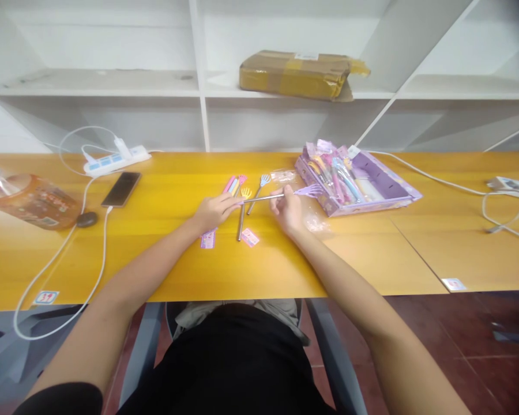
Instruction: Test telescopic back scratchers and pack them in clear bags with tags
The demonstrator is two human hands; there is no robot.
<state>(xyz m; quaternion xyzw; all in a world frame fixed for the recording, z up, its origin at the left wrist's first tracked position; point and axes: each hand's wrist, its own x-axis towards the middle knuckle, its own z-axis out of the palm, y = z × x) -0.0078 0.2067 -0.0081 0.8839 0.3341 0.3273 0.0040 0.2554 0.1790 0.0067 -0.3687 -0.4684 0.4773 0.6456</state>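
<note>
Purple-clawed metal back scratcher (264, 198) at frame centre, above the desk (372, 259): left hand (216, 211) and right hand (288, 210) each pinch its rod.

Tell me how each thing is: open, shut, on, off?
purple scratcher, pulled out long, held in both hands
left hand, shut on its handle end
right hand, pinching its rod
purple box, open and full
phone, screen dark
power strip, in use
cardboard parcel, taped shut, dented
jar, lying on its side
</note>
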